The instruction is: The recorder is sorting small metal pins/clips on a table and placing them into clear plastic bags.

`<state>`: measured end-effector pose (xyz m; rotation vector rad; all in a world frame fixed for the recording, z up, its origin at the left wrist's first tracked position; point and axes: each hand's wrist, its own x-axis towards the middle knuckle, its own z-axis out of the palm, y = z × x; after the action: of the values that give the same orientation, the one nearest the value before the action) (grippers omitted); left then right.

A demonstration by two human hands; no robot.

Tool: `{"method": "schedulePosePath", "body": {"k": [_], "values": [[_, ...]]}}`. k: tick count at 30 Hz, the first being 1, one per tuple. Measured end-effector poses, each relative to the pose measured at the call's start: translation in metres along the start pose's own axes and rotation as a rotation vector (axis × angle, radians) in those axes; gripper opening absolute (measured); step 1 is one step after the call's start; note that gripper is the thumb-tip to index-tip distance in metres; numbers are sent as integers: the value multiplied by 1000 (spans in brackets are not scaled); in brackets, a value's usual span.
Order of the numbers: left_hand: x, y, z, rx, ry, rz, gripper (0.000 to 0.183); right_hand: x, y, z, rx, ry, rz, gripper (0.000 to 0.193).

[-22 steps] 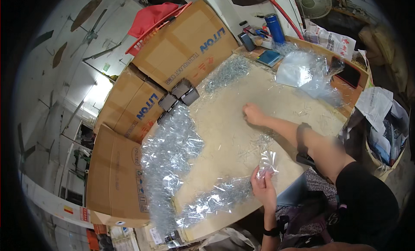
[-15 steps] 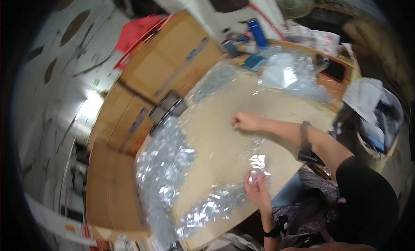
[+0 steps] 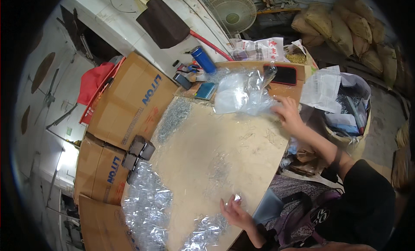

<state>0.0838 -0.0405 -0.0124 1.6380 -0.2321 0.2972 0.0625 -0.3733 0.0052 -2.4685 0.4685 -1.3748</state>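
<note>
My left hand [image 3: 238, 215] is near the table's front edge, fingers curled and partly spread. A small shiny piece of clear plastic film [image 3: 238, 198], seemingly a little bag, shows at its fingertips; most of it is hidden. At the far right of the tabletop, my right hand [image 3: 288, 116] reaches to the edge of a stack of clear plastic bags [image 3: 231, 95], its fingers apart. Thin metal pins [image 3: 219, 166] lie loose on the wooden table [image 3: 186, 162] between the hands. Heaps of shiny clear packets [image 3: 147, 203] lie to the left, with more packets [image 3: 205, 231] nearest me.
Cardboard boxes [image 3: 125, 104] wall the left side. A pile of thin metal pieces [image 3: 173, 119] lies far left, near a dark divided tray [image 3: 140, 149]. A blue bottle [image 3: 203, 59] and a phone [image 3: 280, 74] stand along the back. A lined bin [image 3: 365, 95] is at the right.
My right hand has gone from the table's middle to the bag stack at the far right. My left hand has shifted slightly left and toward me. The view has turned rightward.
</note>
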Motion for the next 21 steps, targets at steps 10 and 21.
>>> {"method": "schedulePosePath", "body": {"k": [10, 21], "values": [[-44, 14, -23, 60, -230, -54, 10, -71, -144, -1, 1137, -885, -303, 19], [-91, 26, -37, -24, -323, -332, 9, -117, -126, -29, 1179, -1168, -132, 15]]}}
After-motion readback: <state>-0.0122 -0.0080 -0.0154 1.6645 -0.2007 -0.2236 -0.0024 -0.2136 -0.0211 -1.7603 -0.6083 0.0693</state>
